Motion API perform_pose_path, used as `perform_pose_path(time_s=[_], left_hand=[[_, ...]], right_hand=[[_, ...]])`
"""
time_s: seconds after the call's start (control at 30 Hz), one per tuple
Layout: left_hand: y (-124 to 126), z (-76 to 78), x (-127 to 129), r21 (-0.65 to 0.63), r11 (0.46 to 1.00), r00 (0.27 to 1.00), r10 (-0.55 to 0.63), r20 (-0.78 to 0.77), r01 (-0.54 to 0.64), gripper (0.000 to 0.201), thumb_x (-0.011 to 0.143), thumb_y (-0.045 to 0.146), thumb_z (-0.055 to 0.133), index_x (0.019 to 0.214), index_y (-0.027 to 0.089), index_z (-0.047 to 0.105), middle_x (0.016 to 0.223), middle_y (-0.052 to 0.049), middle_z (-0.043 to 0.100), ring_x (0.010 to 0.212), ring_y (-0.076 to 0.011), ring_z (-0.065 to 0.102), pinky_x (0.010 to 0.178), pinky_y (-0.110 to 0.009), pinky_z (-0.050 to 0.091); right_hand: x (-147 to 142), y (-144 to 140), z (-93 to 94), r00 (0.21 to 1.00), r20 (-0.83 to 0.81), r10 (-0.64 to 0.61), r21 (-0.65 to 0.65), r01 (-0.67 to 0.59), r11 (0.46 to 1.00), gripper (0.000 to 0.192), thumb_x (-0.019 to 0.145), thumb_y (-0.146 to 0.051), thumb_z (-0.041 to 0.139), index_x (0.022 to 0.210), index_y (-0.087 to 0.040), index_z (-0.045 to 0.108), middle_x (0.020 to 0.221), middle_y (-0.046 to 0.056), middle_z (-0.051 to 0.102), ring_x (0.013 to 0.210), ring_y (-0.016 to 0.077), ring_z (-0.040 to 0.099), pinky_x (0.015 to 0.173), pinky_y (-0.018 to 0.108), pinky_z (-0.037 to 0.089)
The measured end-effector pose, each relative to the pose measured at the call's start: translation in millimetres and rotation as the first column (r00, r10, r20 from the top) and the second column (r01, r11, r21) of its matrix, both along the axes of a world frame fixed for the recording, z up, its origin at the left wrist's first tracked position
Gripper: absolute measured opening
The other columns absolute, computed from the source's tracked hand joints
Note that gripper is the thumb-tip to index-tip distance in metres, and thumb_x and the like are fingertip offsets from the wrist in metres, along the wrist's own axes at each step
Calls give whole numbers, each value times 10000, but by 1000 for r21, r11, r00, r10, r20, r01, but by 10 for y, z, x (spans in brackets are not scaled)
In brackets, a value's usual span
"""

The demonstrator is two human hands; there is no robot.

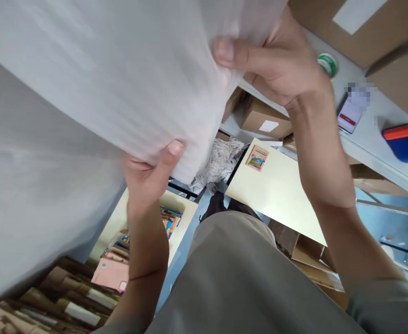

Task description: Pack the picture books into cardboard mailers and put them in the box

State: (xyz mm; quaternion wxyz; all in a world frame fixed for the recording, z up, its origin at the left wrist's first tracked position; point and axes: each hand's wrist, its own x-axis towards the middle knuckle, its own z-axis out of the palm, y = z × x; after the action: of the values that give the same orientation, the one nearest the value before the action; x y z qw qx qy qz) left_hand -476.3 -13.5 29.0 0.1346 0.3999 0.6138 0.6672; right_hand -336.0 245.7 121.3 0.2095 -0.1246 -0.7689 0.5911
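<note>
A large sheet of white translucent wrapping foam [95, 79] fills the upper left of the view, held up close to the camera. My left hand [148, 171] grips its lower edge, thumb on top. My right hand [276, 60] pinches the sheet higher up, near its right edge, thumb pressed against it. Both hands hold the same sheet above my lap.
A grey table [374, 134] at right carries a green tape roll [327, 64], a phone [352, 111] and an orange-blue object [407, 141]. Cardboard boxes [264, 118] and a cream board [280, 190] sit below it. Shredded paper [221, 160] and stacked books [120, 260] lie on the floor.
</note>
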Motion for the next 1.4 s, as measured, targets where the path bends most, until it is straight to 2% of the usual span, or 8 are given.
perform_pose_path(time_s=[0.13, 0.33, 0.53, 0.7, 0.83, 0.97, 1.17, 1.4], left_hand=[[140, 239, 500, 65, 994, 993, -81, -89, 87, 299, 960, 546, 903, 1060, 268, 853, 1042, -16, 836, 1123, -233, 833, 1161, -402, 654], [413, 60, 1626, -236, 883, 886, -443, -137, 405, 355, 1089, 583, 719, 1169, 262, 848, 1089, -57, 872, 1192, -278, 837, 1135, -442, 694], [735, -636, 3165, -372, 712, 657, -698, -285, 595, 297, 1105, 269, 642, 1324, 279, 842, 1416, -74, 833, 1342, -284, 786, 1159, -420, 678], [864, -1416, 4366, -673, 524, 445, -840, -310, 521, 563, 1032, 84, 596, 1529, 284, 769, 1697, -52, 659, 1488, -286, 675, 1195, -452, 661], [885, -1983, 5098, -827, 379, 339, -908, -245, 416, 563, 1050, 83, 590, 1562, 249, 754, 1704, -98, 647, 1518, -300, 641, 1219, -451, 635], [891, -2373, 5639, -893, 246, 165, -966, -197, 377, 535, 1063, 84, 574, 1559, 185, 750, 1728, -171, 609, 1517, -332, 643, 1233, -478, 604], [800, -2678, 5625, -903, 117, 77, -993, -93, 413, 759, 1029, 432, 796, 1719, 205, 575, 1856, -183, 431, 1696, -375, 459, 1362, -508, 447], [659, -2878, 4067, -971, 238, 640, -748, -176, 11, 763, 1051, 422, 694, 1731, 134, 502, 1884, -271, 315, 1763, -460, 293, 1380, -649, 359]], right_hand=[[610, 31, 184, 985, -140, 98, 52, -91, 994, 347, 1023, -545, 841, 988, -204, 789, 998, -56, 771, 1348, 335, 784, 1216, 536, 628], [2082, 202, -265, 985, -18, -170, -192, 164, 968, 505, 746, -782, 1004, 941, -341, 854, 1159, -17, 901, 1346, 393, 792, 1175, 534, 662], [4021, 108, -1110, 882, 92, -463, -285, 469, 836, 717, 718, -856, 966, 1117, -273, 842, 1237, 65, 884, 1414, 414, 749, 1192, 652, 614], [5441, -347, -2132, 669, 299, -680, -329, 742, 585, 833, 856, -959, 756, 1397, -325, 763, 1479, 131, 799, 1421, 357, 741, 1161, 559, 636], [6152, -891, -2795, 597, 486, -639, -463, 796, 391, 924, 928, -1020, 539, 1407, -259, 748, 1442, 193, 801, 1381, 363, 760, 1106, 523, 657], [6465, -1330, -3250, 458, 622, -635, -410, 882, 234, 745, 859, -882, 795, 1211, -226, 781, 1293, 184, 845, 1217, 331, 815, 1049, 459, 670], [6717, -1609, -3900, 97, 812, -575, -73, 995, 65, 423, 905, -595, 808, 777, -229, 641, 815, 90, 785, 819, 214, 735, 784, 326, 608], [6827, -1682, -4163, -104, 847, -522, 189, 975, 113, 326, 927, -429, 787, 715, -255, 609, 804, 109, 783, 799, 247, 671, 747, 355, 516]])
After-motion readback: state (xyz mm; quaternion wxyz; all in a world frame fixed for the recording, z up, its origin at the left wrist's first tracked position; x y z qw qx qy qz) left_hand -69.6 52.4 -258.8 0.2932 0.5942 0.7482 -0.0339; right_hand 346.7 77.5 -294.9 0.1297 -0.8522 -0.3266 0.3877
